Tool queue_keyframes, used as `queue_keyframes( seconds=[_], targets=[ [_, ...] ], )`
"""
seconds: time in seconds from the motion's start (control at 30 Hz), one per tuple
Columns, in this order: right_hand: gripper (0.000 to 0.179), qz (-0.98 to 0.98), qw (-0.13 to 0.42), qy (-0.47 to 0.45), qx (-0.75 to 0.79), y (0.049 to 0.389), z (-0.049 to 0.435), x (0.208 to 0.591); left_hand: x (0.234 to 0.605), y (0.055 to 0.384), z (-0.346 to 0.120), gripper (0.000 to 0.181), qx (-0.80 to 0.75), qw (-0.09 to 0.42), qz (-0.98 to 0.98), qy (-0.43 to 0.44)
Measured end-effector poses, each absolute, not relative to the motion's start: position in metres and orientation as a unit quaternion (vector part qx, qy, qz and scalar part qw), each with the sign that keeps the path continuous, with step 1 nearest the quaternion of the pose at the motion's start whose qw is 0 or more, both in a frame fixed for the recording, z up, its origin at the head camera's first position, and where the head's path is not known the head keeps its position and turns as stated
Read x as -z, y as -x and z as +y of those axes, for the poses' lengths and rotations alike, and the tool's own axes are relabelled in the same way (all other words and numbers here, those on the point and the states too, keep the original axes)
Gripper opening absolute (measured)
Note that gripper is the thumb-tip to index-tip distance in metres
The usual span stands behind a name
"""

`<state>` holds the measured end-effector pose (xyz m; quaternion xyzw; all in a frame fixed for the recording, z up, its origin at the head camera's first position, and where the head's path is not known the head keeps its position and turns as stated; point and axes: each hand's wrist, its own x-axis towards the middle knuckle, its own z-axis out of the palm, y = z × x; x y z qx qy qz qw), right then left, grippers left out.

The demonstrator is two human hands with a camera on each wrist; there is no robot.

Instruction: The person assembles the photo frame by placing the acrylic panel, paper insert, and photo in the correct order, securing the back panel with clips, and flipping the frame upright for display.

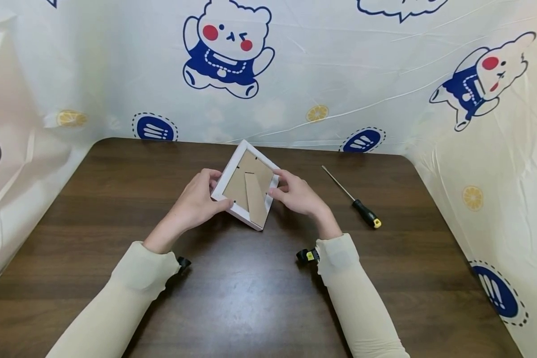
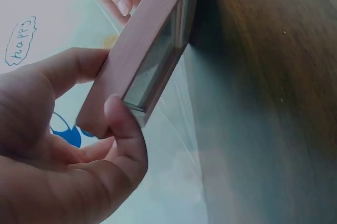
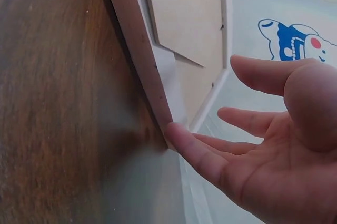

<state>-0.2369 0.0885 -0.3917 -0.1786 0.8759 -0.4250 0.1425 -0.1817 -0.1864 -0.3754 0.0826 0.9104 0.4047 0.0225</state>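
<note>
A white picture frame [image 1: 226, 172] is tilted up on one corner over the table, its tan backing board [image 1: 238, 187] and angled stand leg [image 1: 252, 191] facing me. My left hand [image 1: 196, 199] grips its left corner, with fingers on both sides of the border. The left wrist view shows the glass [image 2: 150, 76] on the far side. At the right corner is my right hand [image 1: 300, 194], its fingers spread and mostly straight. One fingertip [image 3: 178, 132] touches the frame's edge in the right wrist view. Small dark tabs [image 3: 221, 27] line the backing's border.
A screwdriver [image 1: 362, 209] with a black and yellow handle lies on the brown wooden table [image 1: 246, 298], right of my right hand. Behind and beside the table hangs a pale sheet [image 1: 295, 64] printed with cartoon bears. Dark wrist devices [image 1: 307, 256] sit at both cuffs.
</note>
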Motion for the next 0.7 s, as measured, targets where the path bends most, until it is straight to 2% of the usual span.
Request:
queue_keyframes(
  seconds=[0.33, 0.7],
  targets=[
    [0.064, 0.846, 0.115, 0.140, 0.501, 0.237, 0.088, 0.385, 0.371, 0.178, -0.180, 0.066, -0.403, -0.053, 0.908, -0.104],
    [0.062, 0.793, 0.103, 0.115, 0.589, 0.233, 0.087, 0.373, 0.367, 0.173, -0.171, 0.060, -0.400, -0.109, 0.899, -0.137]
  ],
)
